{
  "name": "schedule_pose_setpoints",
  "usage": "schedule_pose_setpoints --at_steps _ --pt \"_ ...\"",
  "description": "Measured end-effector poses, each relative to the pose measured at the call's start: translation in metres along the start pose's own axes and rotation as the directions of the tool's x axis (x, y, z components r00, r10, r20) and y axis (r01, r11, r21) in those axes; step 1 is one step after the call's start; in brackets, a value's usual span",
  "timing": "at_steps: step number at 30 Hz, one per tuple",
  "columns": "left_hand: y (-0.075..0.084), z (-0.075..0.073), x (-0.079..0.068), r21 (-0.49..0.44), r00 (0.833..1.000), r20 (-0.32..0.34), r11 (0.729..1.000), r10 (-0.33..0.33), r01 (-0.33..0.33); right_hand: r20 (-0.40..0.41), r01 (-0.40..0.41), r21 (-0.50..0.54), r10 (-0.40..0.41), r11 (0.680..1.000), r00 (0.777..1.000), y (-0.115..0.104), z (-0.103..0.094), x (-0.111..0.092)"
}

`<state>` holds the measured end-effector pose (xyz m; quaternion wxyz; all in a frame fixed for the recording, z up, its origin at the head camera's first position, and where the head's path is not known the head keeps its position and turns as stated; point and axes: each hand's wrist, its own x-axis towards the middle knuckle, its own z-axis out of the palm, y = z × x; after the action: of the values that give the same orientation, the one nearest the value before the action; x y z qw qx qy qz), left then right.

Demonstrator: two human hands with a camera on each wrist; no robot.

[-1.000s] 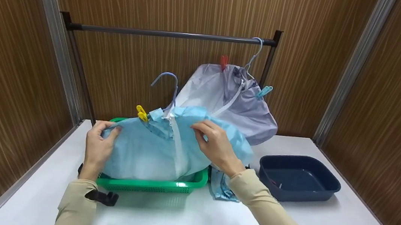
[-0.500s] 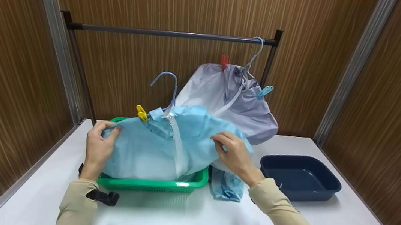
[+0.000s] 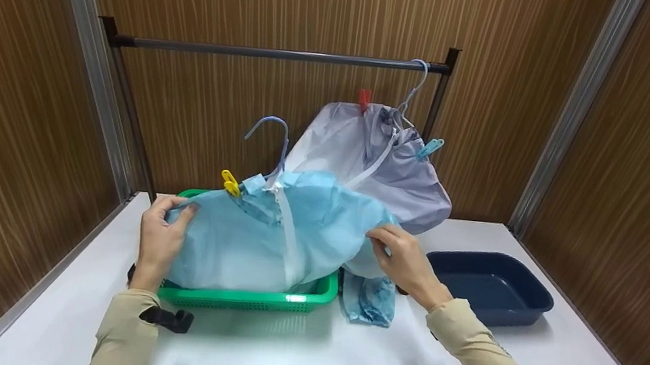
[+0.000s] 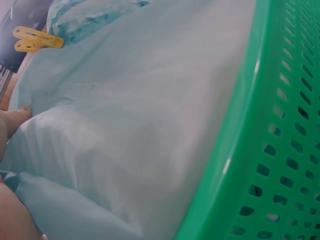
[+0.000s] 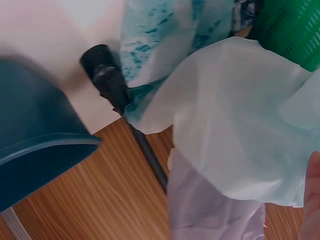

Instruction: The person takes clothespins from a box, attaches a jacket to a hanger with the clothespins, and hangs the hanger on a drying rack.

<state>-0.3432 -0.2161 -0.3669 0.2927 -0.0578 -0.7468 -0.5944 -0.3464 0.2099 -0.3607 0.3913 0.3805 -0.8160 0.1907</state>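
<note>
A light blue zip jacket (image 3: 244,247) on a lavender hanger (image 3: 284,147) lies across a green basket (image 3: 244,300). The yellow clothespin (image 3: 230,184) is clipped near its collar; the left wrist view shows this clothespin (image 4: 37,39) too. My left hand (image 3: 160,243) pinches the jacket's left shoulder edge between thumb and fingers. At the jacket's right side, my right hand (image 3: 407,265) pinches the fabric with bent fingers. Only part of a finger (image 5: 312,195) shows beside the pale fabric in the right wrist view.
A dark rack bar (image 3: 278,55) spans the back. From its right end hangs a lavender jacket (image 3: 354,143) with red (image 3: 364,100) and blue (image 3: 430,149) clothespins. A navy bin (image 3: 490,287) stands at right; patterned blue cloth (image 3: 369,301) lies beside the basket.
My right hand has moved right and slightly down, from near the jacket's zipper to its right side edge. My left hand keeps its hold without visible movement.
</note>
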Motion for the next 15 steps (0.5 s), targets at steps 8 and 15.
schedule_pose_setpoints --at_steps 8,15 --pt "0.000 0.001 -0.001 0.011 1.000 -0.003 1.000 -0.004 0.004 0.069 -0.127 -0.032 0.129 0.991 0.989 0.017 -0.013 -0.023" --pt "0.000 0.002 -0.001 0.003 1.000 -0.026 1.000 0.008 -0.008 0.137 -0.311 -0.080 0.319 0.947 0.938 0.035 -0.027 -0.043"
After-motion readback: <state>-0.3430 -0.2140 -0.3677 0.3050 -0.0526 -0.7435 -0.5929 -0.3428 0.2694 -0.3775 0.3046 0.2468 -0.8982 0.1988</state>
